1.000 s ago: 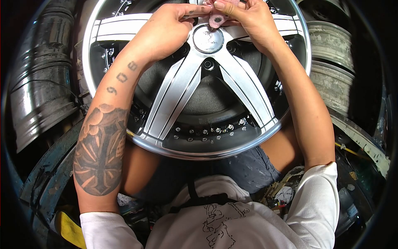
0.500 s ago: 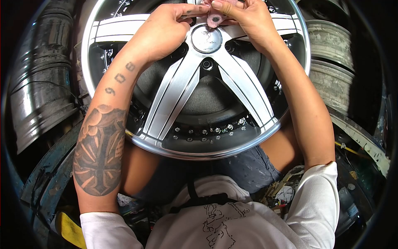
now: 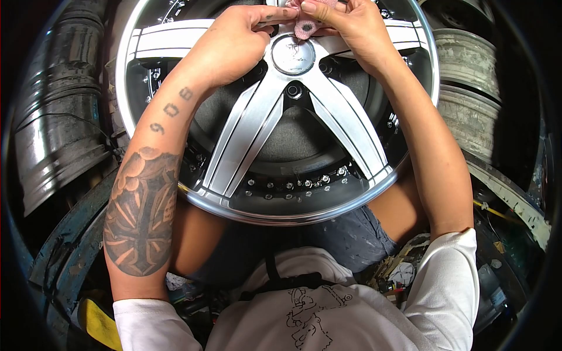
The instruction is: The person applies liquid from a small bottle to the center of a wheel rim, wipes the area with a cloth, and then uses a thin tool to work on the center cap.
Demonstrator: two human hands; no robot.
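A silver alloy wheel rim (image 3: 246, 137) with a black inner face lies across the person's lap, and a round emblem cap (image 3: 293, 55) fills its centre. Just above the cap, a bunched pink cloth (image 3: 305, 27) with a dark spot rests against the spokes. My right hand (image 3: 354, 28) pinches this cloth, its thumb pressed on top. From the other side my left hand (image 3: 234, 42) reaches over a spoke, fingers curled, with the index fingertip at the cloth's edge. Its thumb is hidden. The top of the rim is cut off by the frame.
Worn bare wheels are stacked at the left (image 3: 61, 117) and more stand at the right (image 3: 468, 111). A yellow object (image 3: 99, 324) lies low on the left. Blue-painted metal (image 3: 64, 228) borders the left side, and loose scraps (image 3: 403, 273) lie beside the right thigh.
Hardly anything differs. The rim, the cloth and both hands sit a touch farther right, with the grip on the cloth unchanged.
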